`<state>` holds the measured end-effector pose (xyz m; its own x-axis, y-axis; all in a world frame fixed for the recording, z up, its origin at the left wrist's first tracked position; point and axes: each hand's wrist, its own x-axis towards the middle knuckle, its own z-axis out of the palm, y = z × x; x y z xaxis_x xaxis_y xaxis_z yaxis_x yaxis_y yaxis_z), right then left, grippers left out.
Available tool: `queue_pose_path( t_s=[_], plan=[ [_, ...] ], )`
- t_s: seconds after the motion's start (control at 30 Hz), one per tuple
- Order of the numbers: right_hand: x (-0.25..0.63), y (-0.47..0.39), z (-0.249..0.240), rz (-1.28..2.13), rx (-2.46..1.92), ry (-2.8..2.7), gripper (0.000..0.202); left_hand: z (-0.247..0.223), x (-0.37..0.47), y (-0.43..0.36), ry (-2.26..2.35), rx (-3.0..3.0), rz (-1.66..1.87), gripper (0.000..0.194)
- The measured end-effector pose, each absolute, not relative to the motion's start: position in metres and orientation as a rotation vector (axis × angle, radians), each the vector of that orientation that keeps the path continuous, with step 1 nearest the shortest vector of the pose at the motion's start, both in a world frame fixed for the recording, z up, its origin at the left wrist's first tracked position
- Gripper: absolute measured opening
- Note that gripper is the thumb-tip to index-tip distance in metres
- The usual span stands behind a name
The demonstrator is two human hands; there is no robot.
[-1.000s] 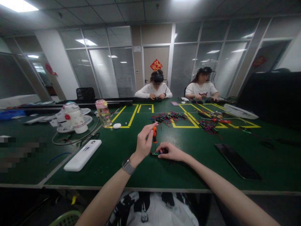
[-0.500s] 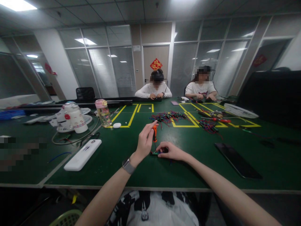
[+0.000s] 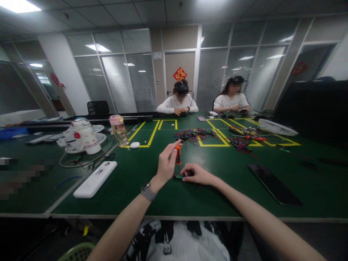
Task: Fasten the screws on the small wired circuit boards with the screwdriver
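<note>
An orange and black screwdriver (image 3: 178,155) stands upright, its tip on a small green circuit board (image 3: 178,177) lying on the green table (image 3: 152,210). My left hand (image 3: 166,159) is closed round the screwdriver's handle from the left, with a grey watch on the wrist. On the board's right side, my right hand (image 3: 197,174) pinches its end with thumb and fingers, and the curled fingers hide part of it. Dark wires show by the right hand.
Bundles of wired boards (image 3: 195,135) lie beyond my hands, with more wires (image 3: 241,144) to the right. A white power bank (image 3: 95,179), a bottle (image 3: 119,131) and a black phone (image 3: 274,184) flank them. Two people sit across the table.
My hands and the screwdriver have barely moved. Across the table at the right, one person's hands have drawn closer together.
</note>
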<state>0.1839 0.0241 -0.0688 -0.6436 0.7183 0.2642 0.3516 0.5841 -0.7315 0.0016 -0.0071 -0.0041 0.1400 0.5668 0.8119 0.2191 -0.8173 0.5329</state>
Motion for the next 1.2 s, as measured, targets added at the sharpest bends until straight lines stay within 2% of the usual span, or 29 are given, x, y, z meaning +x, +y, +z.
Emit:
queue_pose_path(
  t_s=[0.3, 0.47, 0.57, 0.93, 1.1, 1.2],
  plan=[
    [0.1839, 0.0231, -0.0665, 0.892, -0.848, -2.278, 0.023, -0.0034, 0.0008, -0.0067, 0.913, 2.193, 1.857, 0.020],
    [0.1844, 0.0237, -0.0672, 0.886, -0.854, -2.280, 0.024, -0.0052, 0.0007, -0.0060, 0.803, 2.152, 1.732, 0.035],
    [0.1848, 0.0238, -0.0667, 0.891, -0.852, -2.284, 0.024, -0.0051, 0.0016, -0.0059, 0.757, 2.119, 1.704, 0.036],
    [0.1853, 0.0230, -0.0666, 0.893, -0.837, -2.282, 0.024, -0.0020, 0.0013, -0.0070, 0.947, 2.200, 1.945, 0.015],
    [0.1851, 0.0228, -0.0657, 0.876, -0.839, -2.292, 0.024, -0.0036, -0.0001, -0.0073, 0.827, 2.178, 1.774, 0.031],
    [0.1850, 0.0228, -0.0655, 0.880, -0.846, -2.292, 0.025, -0.0035, -0.0005, -0.0079, 0.803, 2.120, 1.729, 0.034]
  ],
)
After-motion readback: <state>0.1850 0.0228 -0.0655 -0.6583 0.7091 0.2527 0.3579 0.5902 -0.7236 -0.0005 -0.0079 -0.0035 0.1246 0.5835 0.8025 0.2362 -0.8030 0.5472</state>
